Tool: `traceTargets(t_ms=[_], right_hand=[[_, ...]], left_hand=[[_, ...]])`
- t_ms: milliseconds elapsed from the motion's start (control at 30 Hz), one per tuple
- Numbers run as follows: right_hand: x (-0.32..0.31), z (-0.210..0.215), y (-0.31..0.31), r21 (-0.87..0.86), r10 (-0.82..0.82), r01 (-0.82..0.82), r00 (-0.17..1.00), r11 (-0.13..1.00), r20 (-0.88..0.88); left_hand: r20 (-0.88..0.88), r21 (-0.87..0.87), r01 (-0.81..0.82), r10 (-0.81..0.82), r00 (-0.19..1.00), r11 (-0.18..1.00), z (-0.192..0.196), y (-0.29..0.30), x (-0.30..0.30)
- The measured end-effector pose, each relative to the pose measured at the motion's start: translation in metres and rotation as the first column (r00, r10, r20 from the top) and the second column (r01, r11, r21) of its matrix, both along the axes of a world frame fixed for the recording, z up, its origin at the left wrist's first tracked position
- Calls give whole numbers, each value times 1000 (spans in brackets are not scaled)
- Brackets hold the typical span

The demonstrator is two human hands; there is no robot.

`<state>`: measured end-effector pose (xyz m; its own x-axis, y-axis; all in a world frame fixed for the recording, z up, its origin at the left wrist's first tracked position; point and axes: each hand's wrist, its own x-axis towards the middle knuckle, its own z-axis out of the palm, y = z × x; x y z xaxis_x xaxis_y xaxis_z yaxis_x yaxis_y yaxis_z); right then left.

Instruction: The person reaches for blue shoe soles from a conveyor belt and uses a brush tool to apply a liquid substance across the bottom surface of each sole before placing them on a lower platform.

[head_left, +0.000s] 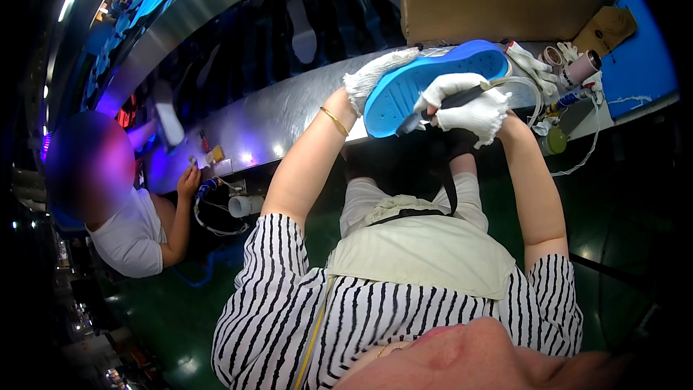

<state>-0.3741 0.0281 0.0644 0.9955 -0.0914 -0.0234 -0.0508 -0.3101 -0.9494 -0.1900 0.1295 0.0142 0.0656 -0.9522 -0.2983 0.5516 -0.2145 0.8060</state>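
Note:
A bright blue shoe sole (393,105) with a raised rim and a dotted inner face is held tilted above the front edge of the metal bench. My left hand (381,74), in a white knit glove, grips its far left edge. Over the near right side of the sole, my right hand (462,107), gloved in white with bare fingertips showing, is closed round a dark-handled tool (410,126). Its grey-black tip lies at the sole's near edge. What kind of tool it is I cannot make out, and my glove covers part of the handle.
Behind the bench (278,112), a conveyor carries pale soles (300,32). A cardboard box (491,0) stands at the back. Spare gloves (533,71), a thread spool (583,66) and a pale cable (596,133) lie right. A co-worker's hand (189,179) works at left.

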Motion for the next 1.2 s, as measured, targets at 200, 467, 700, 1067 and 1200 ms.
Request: traceTargets(t_ms=[200, 467, 700, 1067, 1200], right_hand=[[0, -12, -22, -489, -18, -68, 985, 870, -169], [-17, -12, 8, 193, -191, 147, 954, 970, 232], [-15, -21, 51, 74, -196, 185, 961, 980, 198], [-7, -33, 59, 142, -277, 240, 870, 960, 408], [6, -25, 47, 274, -446, 363, 810, 891, 380]], left_hand=[[26, -54, 29, -28, 999, 998, 6, 8, -3], [-325, -151, -181, 124, 938, 972, -10, 15, 1], [-512, -437, -315, 55, 857, 843, -21, 13, -12], [-610, -439, -431, 90, 787, 788, -30, 21, -29], [-605, -419, -460, 137, 784, 783, -32, 17, -41]])
